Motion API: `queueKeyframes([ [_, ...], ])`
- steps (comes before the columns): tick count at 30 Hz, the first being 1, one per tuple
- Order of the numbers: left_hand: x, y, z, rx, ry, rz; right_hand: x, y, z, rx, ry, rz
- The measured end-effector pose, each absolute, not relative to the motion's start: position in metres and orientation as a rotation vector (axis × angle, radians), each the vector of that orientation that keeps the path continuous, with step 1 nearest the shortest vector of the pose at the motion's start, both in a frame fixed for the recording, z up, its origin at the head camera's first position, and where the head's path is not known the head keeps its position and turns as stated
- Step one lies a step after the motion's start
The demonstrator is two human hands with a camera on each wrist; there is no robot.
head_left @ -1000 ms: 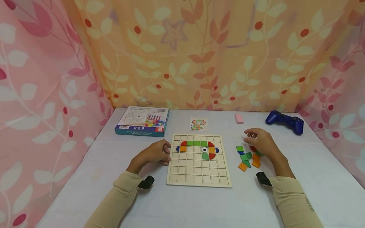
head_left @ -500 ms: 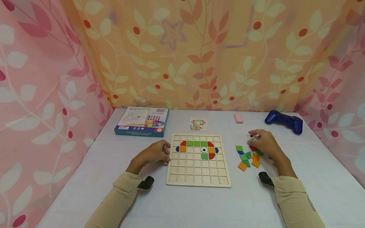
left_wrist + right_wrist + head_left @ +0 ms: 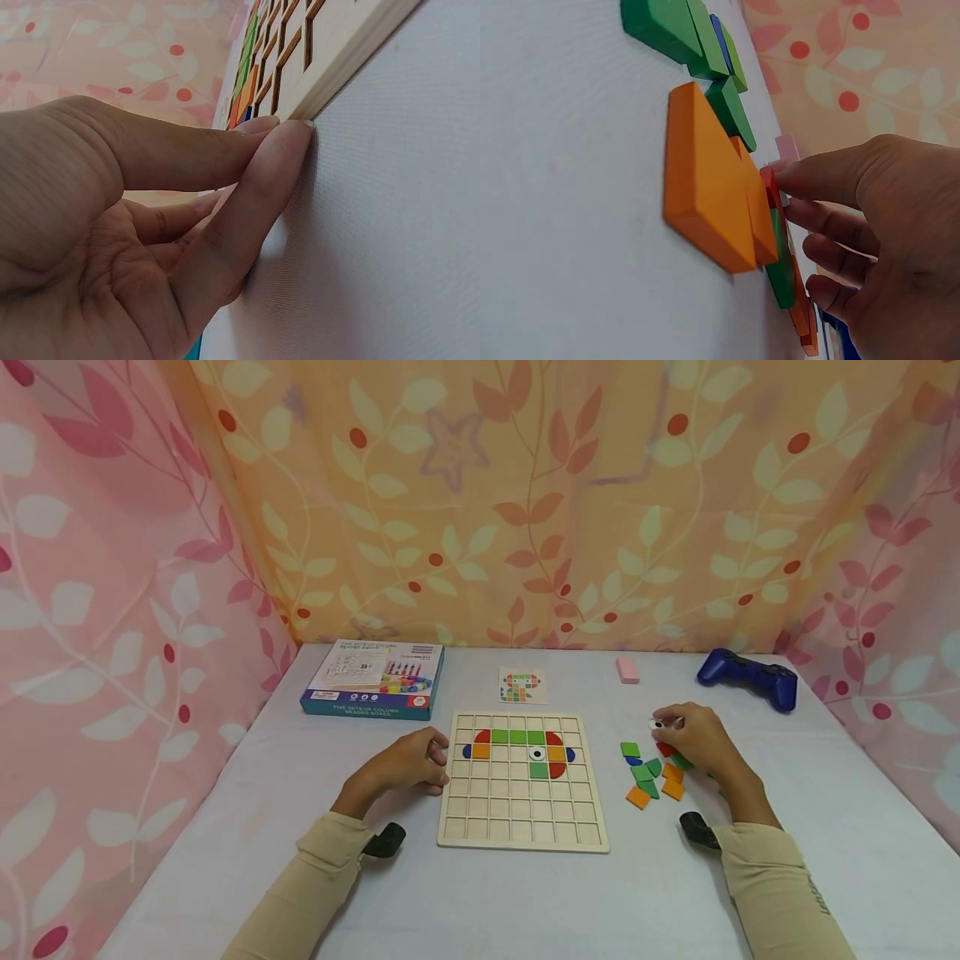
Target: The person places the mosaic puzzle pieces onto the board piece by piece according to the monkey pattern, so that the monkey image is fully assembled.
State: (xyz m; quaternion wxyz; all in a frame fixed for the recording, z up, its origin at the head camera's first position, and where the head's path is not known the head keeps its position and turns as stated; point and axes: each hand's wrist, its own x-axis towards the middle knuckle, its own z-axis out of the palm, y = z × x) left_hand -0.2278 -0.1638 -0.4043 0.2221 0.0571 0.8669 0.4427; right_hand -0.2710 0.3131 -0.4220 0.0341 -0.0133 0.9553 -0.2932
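The wooden grid board (image 3: 522, 822) lies flat mid-table, with coloured tiles and one white eye tile (image 3: 537, 754) set in its upper cells. At its left edge my left hand (image 3: 405, 762) holds the rim; in the left wrist view two fingertips (image 3: 296, 135) meet right at the board's side (image 3: 352, 67). Right of the board, my right hand (image 3: 697, 737) pinches a second white eye tile (image 3: 656, 724) with a black dot, just over the loose tiles. In the right wrist view that tile is mostly hidden behind the thumb and a red tile (image 3: 769, 184).
Loose green (image 3: 630, 750), orange (image 3: 638, 798) and blue tiles (image 3: 633, 762) lie beside my right hand. A picture card (image 3: 523, 686) sits behind the board. Further back are a boxed set (image 3: 372, 681), a pink block (image 3: 627, 671) and a blue game controller (image 3: 747, 679).
My right hand has shifted slightly right, and a white eye tile now shows between its fingers, turned more toward the camera. The left hand keeps its place at the board.
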Motion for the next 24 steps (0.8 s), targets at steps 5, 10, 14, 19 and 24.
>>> queueKeyframes([
  [5,-0.229,-0.164,-0.405,0.163,2.398,1.220,-0.272,0.312,-0.423,-0.036,2.937,-0.888],
  [10,-0.229,-0.164,-0.406,0.174,2.396,1.222,-0.272,0.310,-0.421,-0.025,2.921,-0.876],
  [14,-0.229,-0.164,-0.406,0.160,2.390,1.227,-0.273,0.304,-0.420,-0.059,2.940,-0.873],
  [19,-0.230,-0.164,-0.406,0.138,2.388,1.230,-0.273,0.292,-0.419,-0.100,2.940,-0.908],
  [24,-0.230,-0.164,-0.407,0.136,2.384,1.236,-0.272,0.276,-0.415,-0.120,2.886,-0.926],
])
